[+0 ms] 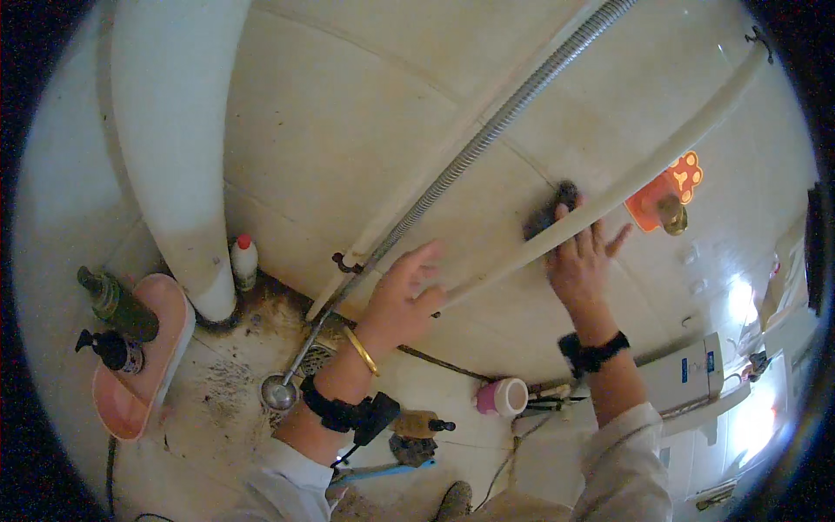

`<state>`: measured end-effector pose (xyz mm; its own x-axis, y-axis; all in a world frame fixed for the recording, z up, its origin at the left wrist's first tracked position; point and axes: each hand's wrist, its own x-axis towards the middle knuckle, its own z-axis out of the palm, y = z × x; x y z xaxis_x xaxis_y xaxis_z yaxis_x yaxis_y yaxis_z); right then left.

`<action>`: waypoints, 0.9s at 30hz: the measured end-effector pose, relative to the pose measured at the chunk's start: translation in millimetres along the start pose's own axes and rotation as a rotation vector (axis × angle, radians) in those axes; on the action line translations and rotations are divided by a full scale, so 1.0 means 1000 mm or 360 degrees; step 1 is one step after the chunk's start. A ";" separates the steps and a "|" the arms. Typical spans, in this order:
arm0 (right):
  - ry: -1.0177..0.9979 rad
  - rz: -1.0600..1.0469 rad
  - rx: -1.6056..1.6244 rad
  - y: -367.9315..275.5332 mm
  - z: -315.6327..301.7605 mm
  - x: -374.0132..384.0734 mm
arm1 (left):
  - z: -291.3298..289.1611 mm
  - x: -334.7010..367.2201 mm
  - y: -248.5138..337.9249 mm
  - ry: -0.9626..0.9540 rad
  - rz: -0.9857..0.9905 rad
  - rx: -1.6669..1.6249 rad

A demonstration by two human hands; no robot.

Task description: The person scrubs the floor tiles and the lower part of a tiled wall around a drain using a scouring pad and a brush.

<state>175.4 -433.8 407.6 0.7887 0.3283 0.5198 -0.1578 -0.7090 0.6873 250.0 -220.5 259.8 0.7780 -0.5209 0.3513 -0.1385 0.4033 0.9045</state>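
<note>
The right hand [581, 265] is spread, fingers against a dark, fuzzy scouring pad [541, 224] on the beige tiled wall [348, 104], beside a slanting cream pipe [517, 259]. The pad looks blackish and uneven, partly hidden. The left hand [398, 300], loosely curled with thumb and fingers apart, is near the pipe's lower end and a ribbed silver metal hose [474, 157]. Farther right, a white rectangular box [665, 383] bears small blue labels [684, 370], their writing too small to read.

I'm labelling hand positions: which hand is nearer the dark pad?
Right. The right hand touches the dark pad; the left hand is apart from it, lower and farther left in the picture.
</note>
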 end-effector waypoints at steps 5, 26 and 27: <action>-0.0124 -0.0443 0.0185 -0.037 0.008 -0.011 | 0.008 0.000 0.009 0.0029 -0.0108 -0.0146; -0.0035 -0.0034 0.0000 -0.032 0.007 -0.024 | -0.003 -0.005 -0.006 0.0087 -0.0168 0.0094; 0.0081 -0.0092 0.0095 -0.035 0.011 -0.022 | 0.000 -0.006 -0.008 0.0083 -0.0170 0.0092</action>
<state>170.0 -422.8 366.2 0.7641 0.3997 0.5064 -0.0764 -0.7234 0.6862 246.5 -221.0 251.0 0.8207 -0.5182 0.2407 -0.0872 0.3027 0.9491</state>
